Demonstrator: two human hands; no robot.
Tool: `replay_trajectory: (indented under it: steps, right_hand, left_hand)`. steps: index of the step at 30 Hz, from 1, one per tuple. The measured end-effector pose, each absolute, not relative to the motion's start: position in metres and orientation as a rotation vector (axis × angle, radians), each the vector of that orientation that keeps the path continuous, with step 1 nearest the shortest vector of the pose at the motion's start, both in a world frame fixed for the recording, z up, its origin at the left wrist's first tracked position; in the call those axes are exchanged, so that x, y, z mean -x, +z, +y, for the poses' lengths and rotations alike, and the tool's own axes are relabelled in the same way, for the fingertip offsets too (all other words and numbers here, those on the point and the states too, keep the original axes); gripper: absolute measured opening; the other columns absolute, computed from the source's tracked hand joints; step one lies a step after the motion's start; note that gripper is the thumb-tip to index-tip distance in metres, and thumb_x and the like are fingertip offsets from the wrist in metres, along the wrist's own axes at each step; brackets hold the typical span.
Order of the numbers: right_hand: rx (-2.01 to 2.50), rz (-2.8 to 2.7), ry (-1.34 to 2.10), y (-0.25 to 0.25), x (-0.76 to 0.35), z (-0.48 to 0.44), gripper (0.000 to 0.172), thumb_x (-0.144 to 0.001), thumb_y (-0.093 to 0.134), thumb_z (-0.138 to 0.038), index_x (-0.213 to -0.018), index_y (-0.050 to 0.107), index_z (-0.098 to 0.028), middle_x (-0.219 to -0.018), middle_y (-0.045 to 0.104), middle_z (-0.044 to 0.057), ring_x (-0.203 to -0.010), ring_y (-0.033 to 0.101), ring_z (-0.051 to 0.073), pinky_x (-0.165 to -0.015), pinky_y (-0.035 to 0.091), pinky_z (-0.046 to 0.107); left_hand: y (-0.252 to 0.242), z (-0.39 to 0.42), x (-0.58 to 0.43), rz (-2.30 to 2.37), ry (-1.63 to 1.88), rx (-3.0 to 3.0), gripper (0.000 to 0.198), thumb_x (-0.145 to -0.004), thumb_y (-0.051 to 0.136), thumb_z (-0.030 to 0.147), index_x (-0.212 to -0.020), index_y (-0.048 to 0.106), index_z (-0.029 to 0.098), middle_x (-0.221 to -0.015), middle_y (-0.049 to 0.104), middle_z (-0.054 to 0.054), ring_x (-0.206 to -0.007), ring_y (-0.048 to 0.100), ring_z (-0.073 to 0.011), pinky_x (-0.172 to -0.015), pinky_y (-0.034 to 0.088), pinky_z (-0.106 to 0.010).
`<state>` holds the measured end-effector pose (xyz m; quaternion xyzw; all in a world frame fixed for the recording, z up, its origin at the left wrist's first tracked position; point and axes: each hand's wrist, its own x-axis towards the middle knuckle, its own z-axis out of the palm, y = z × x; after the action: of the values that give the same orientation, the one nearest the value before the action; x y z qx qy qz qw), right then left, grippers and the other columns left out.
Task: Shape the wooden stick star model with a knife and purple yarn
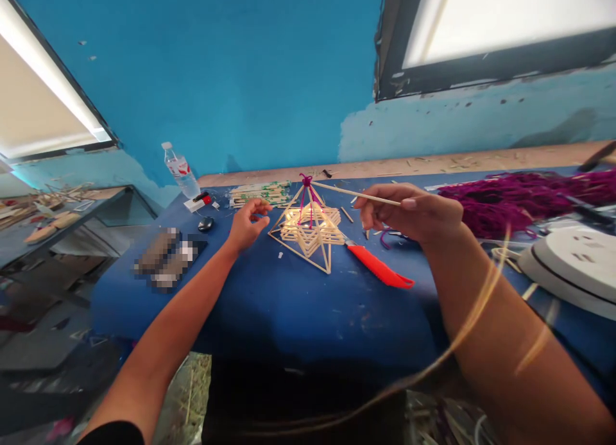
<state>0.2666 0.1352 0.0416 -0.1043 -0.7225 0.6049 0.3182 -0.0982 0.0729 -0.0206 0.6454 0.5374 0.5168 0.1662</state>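
Note:
My right hand pinches a thin wooden stick, which points left so that its tip meets the top of a star-shaped stick frame. The frame stands on the blue table, built of crossed, layered light wooden sticks with slanting legs that rise to a peak. Purple yarn is knotted at that peak, and strands hang down inside. Just left of the frame, my left hand is held with fingers loosely bent and thumb apart, nothing visible in it. Beside the frame's right corner lies an orange-handled knife.
A water bottle stands at the back left, near a dark computer mouse. Behind my left hand lie several bundled sticks. Purple yarn heaps and a white rounded object occupy the right. A blue wall bounds the back.

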Motion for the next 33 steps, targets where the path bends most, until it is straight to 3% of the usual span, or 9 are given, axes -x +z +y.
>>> replay_trajectory:
  steps: [3,10,18,27,33]
  right_hand:
    - [0.261,-1.918,1.601,0.044,-0.265,0.134,0.047,-0.075,0.07,-0.048,-0.109,0.078,-0.017,-0.08,0.075,0.009,-0.067,0.064,0.021,-0.06,0.044,0.036]
    - [0.278,-1.917,1.586,0.046,-0.264,0.132,0.046,-0.075,0.07,-0.048,-0.108,0.077,-0.016,-0.082,0.077,0.01,-0.068,0.064,0.02,-0.062,0.044,0.036]
    - [0.291,-1.908,1.591,0.046,-0.264,0.131,0.045,-0.075,0.07,-0.046,-0.107,0.078,-0.016,-0.083,0.078,0.009,-0.067,0.065,0.019,-0.062,0.045,0.036]
    - [0.23,-1.909,1.611,0.041,-0.264,0.137,0.049,-0.074,0.071,-0.047,-0.109,0.076,-0.012,-0.083,0.077,0.009,-0.068,0.065,0.019,-0.062,0.046,0.034]
    - [0.224,-1.902,1.604,0.039,-0.265,0.138,0.048,-0.076,0.07,-0.045,-0.11,0.075,-0.012,-0.085,0.077,0.01,-0.069,0.065,0.019,-0.063,0.047,0.034]
  left_hand:
    - [-0.022,0.083,0.099,1.457,1.263,-1.848,0.035,-0.073,0.075,0.023,-0.107,0.068,0.017,-0.102,0.08,-0.009,-0.092,0.075,-0.0214,-0.082,0.059,-0.032]
    - [-0.021,0.099,0.094,1.396,1.073,-1.873,0.022,-0.068,0.08,0.022,-0.087,0.071,0.016,-0.082,0.073,-0.001,-0.073,0.066,-0.0138,-0.072,0.053,-0.027]
    - [-0.031,0.098,0.094,1.371,1.095,-1.804,0.03,-0.072,0.085,0.036,-0.087,0.068,0.016,-0.081,0.072,-0.002,-0.071,0.066,-0.0132,-0.071,0.053,-0.027]
    - [-0.036,0.098,0.093,1.383,1.208,-1.731,0.035,-0.067,0.087,0.031,-0.089,0.063,0.018,-0.089,0.079,-0.006,-0.078,0.075,-0.0171,-0.075,0.058,-0.03]
    - [-0.037,0.095,0.095,1.375,1.241,-1.697,0.04,-0.067,0.088,0.033,-0.094,0.063,0.017,-0.086,0.079,-0.006,-0.072,0.075,-0.0161,-0.07,0.06,-0.029]
